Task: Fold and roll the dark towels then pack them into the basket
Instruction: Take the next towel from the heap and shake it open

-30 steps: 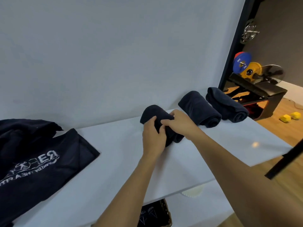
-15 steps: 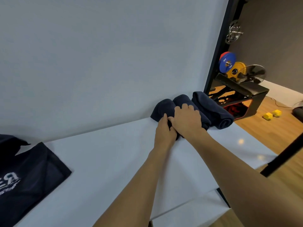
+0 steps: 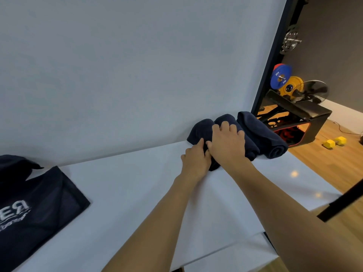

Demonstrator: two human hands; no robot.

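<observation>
Change: a second ago the newest roll was sitting apart from the other two; now it is lying snug against the middle roll, and both my hands are staying on it.
Left hand: I am curling my fingers round the near end of the newest roll, holding it.
Right hand: I am pressing it palm down, fingers spread and barely bent, over the seam between the newest and middle rolls.
Place: all three rolls are sitting at the back of the white tabletop, against the backdrop, with the right roll touching the middle one.
Axis: each roll is running from the backdrop towards me, its near end slanting rightwards.
Look: dark navy terry, tightly wound; the right roll is showing its spiral end.
Left edge: an unrolled towel with white lettering is lying flat.
</observation>
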